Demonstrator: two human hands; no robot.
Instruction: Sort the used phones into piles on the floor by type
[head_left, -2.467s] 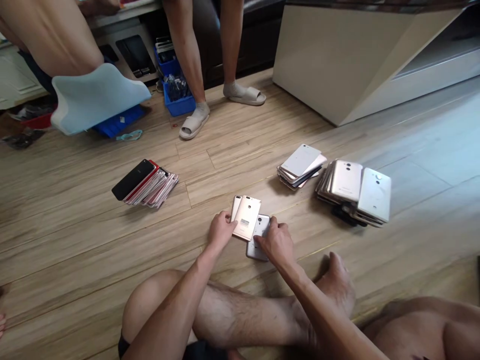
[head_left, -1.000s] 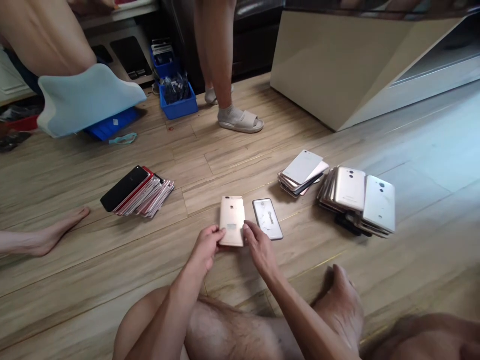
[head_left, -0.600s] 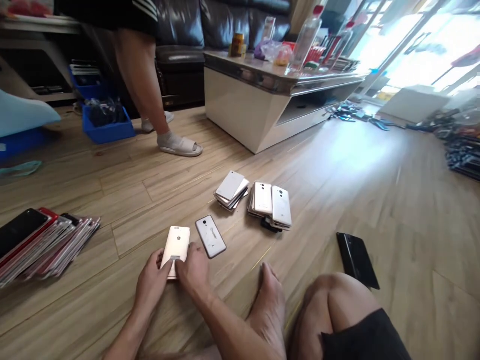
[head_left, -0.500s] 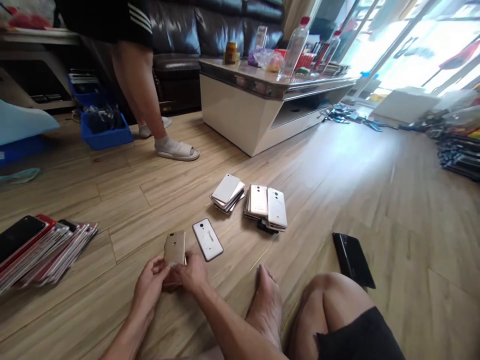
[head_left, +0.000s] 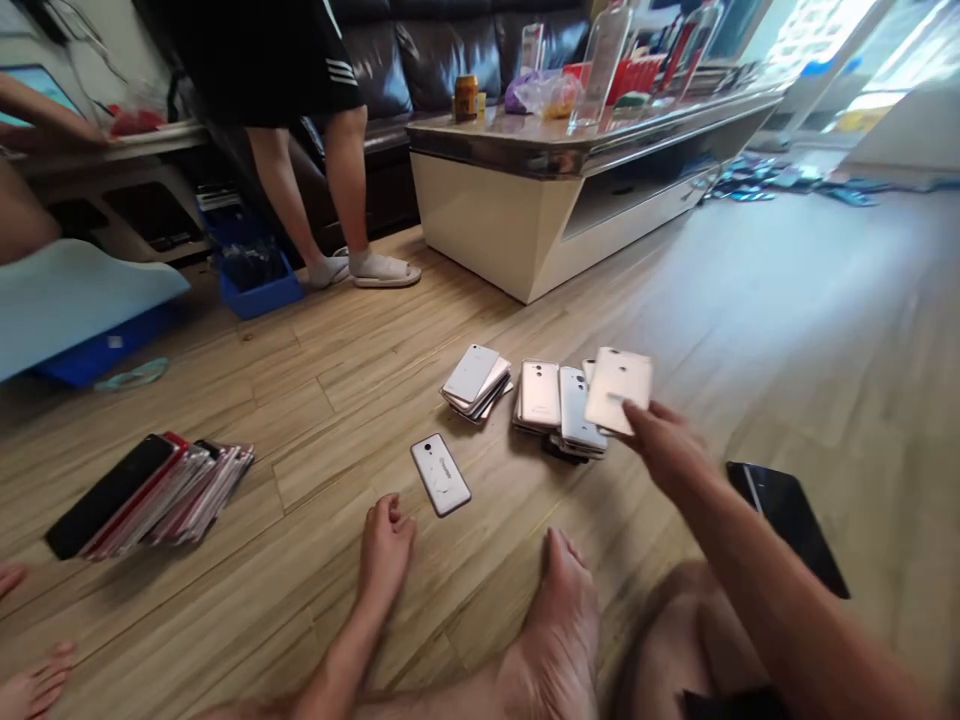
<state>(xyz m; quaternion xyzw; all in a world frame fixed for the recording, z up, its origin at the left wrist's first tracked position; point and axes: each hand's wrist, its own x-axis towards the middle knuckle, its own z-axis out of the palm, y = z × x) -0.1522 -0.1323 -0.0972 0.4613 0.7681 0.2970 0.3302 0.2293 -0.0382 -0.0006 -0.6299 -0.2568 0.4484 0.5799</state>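
Note:
My right hand [head_left: 670,440] is closed on a pale gold smartphone [head_left: 619,378], back side up, gripped by its near edge. Another phone edge shows beneath it, but I cannot tell how many are held. They are over or beside the right end of the phone stacks, where a gold phone [head_left: 539,390] and a silver phone [head_left: 580,408] lie on top. My left hand [head_left: 387,550] rests near the floor with fingers loosely curled and nothing visible in them. Just beyond it a single white phone [head_left: 441,475] lies flat, and a third stack [head_left: 474,380] stands behind.
At left lies a leaning row of phones [head_left: 180,490]. A black device [head_left: 787,515] lies beside my right knee. Behind are a low table [head_left: 487,215] with bottles, blue bins [head_left: 259,292] and a standing person [head_left: 345,190]. Another person's foot [head_left: 37,690] is at lower left.
Both hands were together on a gold phone in front of me. My right hand has carried a gold phone rightward to the stacks; my left has let go. The view has shifted left.

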